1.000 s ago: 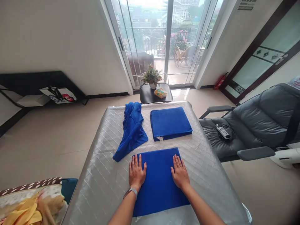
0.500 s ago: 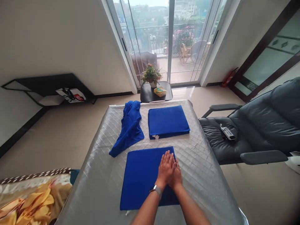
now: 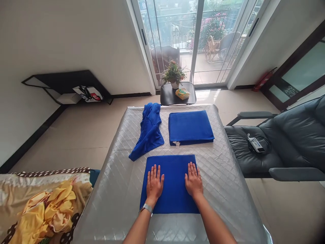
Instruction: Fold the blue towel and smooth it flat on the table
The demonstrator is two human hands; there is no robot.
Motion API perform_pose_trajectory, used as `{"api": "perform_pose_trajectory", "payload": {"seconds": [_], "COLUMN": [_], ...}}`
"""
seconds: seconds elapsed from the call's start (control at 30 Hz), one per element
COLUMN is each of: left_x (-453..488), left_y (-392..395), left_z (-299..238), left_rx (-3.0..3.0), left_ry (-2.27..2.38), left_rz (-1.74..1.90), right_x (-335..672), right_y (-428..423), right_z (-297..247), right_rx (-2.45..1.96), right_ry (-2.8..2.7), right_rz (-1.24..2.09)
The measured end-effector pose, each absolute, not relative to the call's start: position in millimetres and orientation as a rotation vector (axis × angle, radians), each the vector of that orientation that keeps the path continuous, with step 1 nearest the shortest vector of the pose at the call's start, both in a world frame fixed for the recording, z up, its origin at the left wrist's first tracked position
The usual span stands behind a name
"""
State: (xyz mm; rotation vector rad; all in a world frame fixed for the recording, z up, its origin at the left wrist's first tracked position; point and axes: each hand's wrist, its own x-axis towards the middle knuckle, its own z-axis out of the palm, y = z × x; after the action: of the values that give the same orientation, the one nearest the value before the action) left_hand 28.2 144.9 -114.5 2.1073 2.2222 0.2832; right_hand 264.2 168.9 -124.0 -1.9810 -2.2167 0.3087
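While your left hand (image 3: 154, 183) lies flat on the near blue cloth (image 3: 174, 184), your right hand (image 3: 193, 180) rests at its right edge, both grips released; folded blue stack (image 3: 191, 126) just beyond.

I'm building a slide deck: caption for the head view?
Left hand and right hand rest flat on a blue cloth, folded stack beyond.

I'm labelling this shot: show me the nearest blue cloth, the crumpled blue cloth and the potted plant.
Nearest blue cloth (image 3: 174, 185), head view: bare middle.
Crumpled blue cloth (image 3: 149, 131), head view: its middle.
Potted plant (image 3: 174, 72), head view: its leaves.
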Motion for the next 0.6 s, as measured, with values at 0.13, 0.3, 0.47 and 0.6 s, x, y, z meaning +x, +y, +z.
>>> {"api": "perform_pose_trajectory", "payload": {"seconds": [0.13,0.3,0.47,0.6], "left_x": [-10.0,-24.8,-21.9,-19.9], "left_y": [107.9,89.9,93.0,93.3], "left_z": [-118.7,-122.3,-120.3,-117.2], "left_rx": [2.039,2.004,1.989,1.967], "left_ry": [2.292,2.270,2.266,2.259], "left_rz": [0.340,0.383,0.404,0.396], "right_x": [264.7,263.8,267.0,271.3], "right_y": [168.5,172.8,155.1,115.3], "right_z": [-126.5,-128.0,-123.8,-124.6], "right_rx": [-2.005,-1.988,-1.982,-2.051], "right_ry": [-2.226,-2.224,-2.211,-2.145], "right_rz": [0.240,0.157,0.110,0.098]}}
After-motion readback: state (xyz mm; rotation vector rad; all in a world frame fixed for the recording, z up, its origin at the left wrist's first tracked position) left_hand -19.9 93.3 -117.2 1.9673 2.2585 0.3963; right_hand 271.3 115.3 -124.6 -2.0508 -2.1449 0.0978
